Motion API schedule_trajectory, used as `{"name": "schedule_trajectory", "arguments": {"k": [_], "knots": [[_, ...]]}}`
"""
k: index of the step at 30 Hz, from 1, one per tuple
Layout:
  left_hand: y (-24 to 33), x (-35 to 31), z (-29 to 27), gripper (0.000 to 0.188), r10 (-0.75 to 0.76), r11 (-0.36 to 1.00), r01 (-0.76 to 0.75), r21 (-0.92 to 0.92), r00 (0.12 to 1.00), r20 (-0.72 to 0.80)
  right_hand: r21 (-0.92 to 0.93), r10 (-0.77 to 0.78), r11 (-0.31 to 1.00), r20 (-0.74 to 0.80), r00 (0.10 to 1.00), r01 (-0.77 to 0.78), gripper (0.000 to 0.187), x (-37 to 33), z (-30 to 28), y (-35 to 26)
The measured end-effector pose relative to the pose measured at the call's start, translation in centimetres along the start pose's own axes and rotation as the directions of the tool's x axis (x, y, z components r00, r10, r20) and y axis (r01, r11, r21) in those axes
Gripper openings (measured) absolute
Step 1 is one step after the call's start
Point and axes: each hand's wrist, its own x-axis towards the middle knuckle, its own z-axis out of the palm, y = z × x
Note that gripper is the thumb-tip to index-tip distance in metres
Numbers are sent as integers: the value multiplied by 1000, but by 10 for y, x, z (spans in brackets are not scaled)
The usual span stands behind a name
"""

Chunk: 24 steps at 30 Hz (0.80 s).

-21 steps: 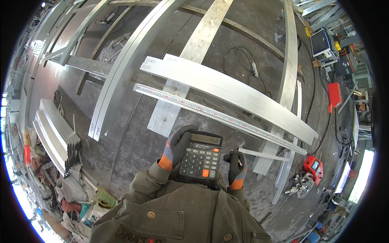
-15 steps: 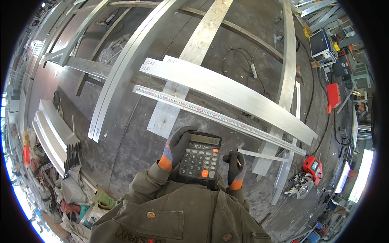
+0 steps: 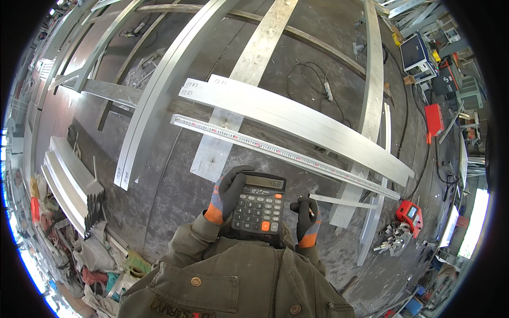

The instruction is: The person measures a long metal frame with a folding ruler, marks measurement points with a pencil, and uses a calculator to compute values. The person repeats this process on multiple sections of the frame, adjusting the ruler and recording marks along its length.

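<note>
My left hand point(image 3: 229, 192), in a dark glove with an orange and grey cuff, grips a black calculator point(image 3: 257, 209) along its left edge. The calculator's display faces up at me and shows digits. To its right, my right hand point(image 3: 305, 218) is gloved too, with fingers curled around a slim pen point(image 3: 312, 213) that is mostly hidden. Beyond both hands, a ruled measuring strip point(image 3: 254, 143) lies slantwise across the frame. Just behind the strip rest long silver metal bars point(image 3: 291, 122) with handwritten marks at their left end.
Metal beams point(image 3: 263, 45) form a raised frame over the dark floor. A red device point(image 3: 409, 216) with a small screen sits at the strip's right end, by a heap of metal offcuts point(image 3: 394, 238). Stacked profiles point(image 3: 69, 185) and cloths point(image 3: 98, 252) lie left. A cable point(image 3: 313, 68) trails behind.
The calculator and my left hand have shifted very slightly left in the picture. The view has turned a little; both grips stay the same.
</note>
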Motion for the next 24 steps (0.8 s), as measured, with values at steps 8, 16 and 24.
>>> {"name": "schedule_trajectory", "arguments": {"k": [8,16,24], "knots": [[-1,0,1,34,-14,1000,14,-2,999,-30,-25,-15,1000,9,1000,16,20,0,-1,0],[-4,-2,0,34,2,1000,-3,-29,999,-36,-49,-12,999,1,1000,12,20,1,0,0],[-10,-1,-2,34,9,999,-11,-38,999,-42,-83,-23,996,10,1000,23,21,0,-1,0]]}}
